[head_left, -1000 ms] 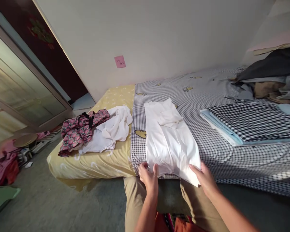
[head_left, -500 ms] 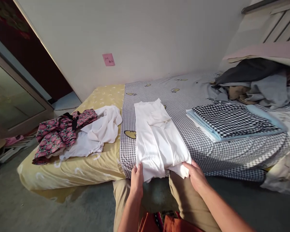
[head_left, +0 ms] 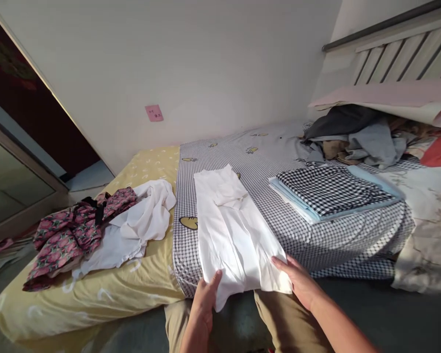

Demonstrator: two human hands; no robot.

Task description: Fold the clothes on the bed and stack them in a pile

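Note:
A white shirt, folded into a long strip with a sleeve laid across its upper part, lies on the checked sheet. Its lower end hangs past the bed's front edge. My left hand grips the lower left edge, thumb on top and fingers hidden below the cloth. At the lower right edge, my right hand holds the fabric the same way, its thumb lying over the top. Between the hands the hem sags a little, and the left corner droops lowest.
To the left, on yellow bedding, lie a pink floral garment and a crumpled white garment. A folded stack topped by black-and-white checked cloth sits at right. Behind it are piled dark and grey clothes under a pink sheet.
The shirt's lower end has been spread smoother, and the loose flap beneath the right side no longer shows. My right thumb rests further onto the cloth. The view has swung right.

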